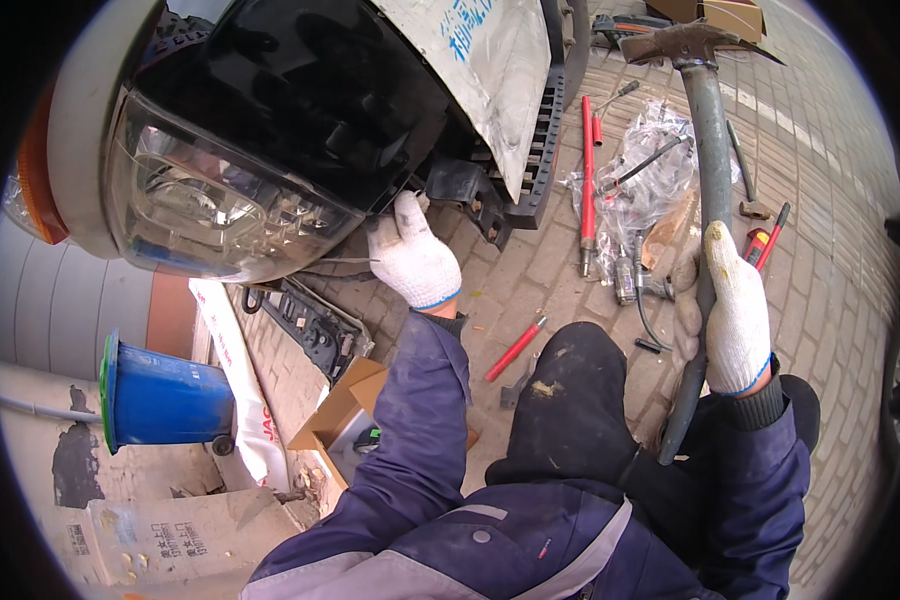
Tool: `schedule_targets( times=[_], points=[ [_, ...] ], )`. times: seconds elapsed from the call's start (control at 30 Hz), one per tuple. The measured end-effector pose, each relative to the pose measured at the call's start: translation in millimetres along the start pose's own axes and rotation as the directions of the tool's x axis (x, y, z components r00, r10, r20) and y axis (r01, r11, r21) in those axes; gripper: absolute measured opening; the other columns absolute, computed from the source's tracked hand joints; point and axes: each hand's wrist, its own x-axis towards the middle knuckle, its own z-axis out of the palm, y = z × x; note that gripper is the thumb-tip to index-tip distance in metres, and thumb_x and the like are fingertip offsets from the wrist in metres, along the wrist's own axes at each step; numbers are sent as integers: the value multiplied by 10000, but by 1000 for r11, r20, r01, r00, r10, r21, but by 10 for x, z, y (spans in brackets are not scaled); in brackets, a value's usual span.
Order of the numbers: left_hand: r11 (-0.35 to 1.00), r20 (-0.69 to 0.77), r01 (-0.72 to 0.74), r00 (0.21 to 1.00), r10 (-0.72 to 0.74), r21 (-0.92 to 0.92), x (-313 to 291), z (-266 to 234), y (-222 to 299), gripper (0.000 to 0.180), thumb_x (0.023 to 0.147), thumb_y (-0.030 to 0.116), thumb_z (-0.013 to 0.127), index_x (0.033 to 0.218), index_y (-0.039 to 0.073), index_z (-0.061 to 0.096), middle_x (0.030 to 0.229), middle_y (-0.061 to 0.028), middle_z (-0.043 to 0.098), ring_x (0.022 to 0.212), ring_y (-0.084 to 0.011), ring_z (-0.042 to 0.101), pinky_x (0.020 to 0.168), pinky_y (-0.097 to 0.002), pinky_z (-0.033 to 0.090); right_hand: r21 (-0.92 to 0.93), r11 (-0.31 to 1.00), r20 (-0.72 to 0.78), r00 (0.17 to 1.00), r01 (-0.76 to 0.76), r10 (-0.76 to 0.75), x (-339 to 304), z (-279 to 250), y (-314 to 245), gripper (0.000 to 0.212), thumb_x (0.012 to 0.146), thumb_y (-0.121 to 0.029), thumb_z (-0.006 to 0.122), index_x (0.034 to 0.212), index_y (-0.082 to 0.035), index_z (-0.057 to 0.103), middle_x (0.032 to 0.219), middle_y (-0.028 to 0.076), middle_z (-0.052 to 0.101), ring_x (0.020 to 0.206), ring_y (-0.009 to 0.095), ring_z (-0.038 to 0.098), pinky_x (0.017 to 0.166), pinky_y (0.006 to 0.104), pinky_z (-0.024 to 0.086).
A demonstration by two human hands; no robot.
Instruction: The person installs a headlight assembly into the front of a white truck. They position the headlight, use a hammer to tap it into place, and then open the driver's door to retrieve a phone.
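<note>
My left hand point(411, 257), in a white knit glove, reaches up under a vehicle's front corner, its fingers pressed on something at the lower edge of the black panel beside the headlight point(205, 205); whether it grips anything is hidden. My right hand point(735, 310), also gloved, is closed around the grey metal handle of a long hammer point(713, 160), whose rusty head point(682, 42) points away at the upper right. My knee point(570, 390) in dark trousers is between the two hands.
On the brick paving lie red-handled tools point(588, 180), a plastic bag of parts point(650, 160), a red screwdriver point(515, 350) and an open cardboard box point(345, 415). A blue bin point(160, 398) lies at the left. A black bracket point(310, 325) rests below the headlight.
</note>
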Motion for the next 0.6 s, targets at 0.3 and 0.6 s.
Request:
schedule_targets(
  times=[0.3, 0.6],
  points=[
    [961, -148, 211, 960, -238, -177, -38, 144, 243, 339, 1011, 246, 787, 879, -62, 733, 807, -128, 720, 695, -218, 670, 676, -376, 541, -102, 993, 29, 998, -61, 65, 3, 9, 118, 553, 1136, -524, 511, 887, -45, 631, 505, 20, 490, 337, 126, 439, 342, 271, 399],
    [712, 61, 426, 876, -478, -558, -89, 103, 244, 234, 1044, 197, 752, 1100, -26, 709, 973, -116, 763, 765, -154, 693, 682, -299, 559, -230, 944, 152, 950, -235, 273, -136, 197, 287, 414, 1117, -432, 596, 985, -40, 604, 580, 18, 539, 381, 123, 506, 364, 285, 419]
  ],
)
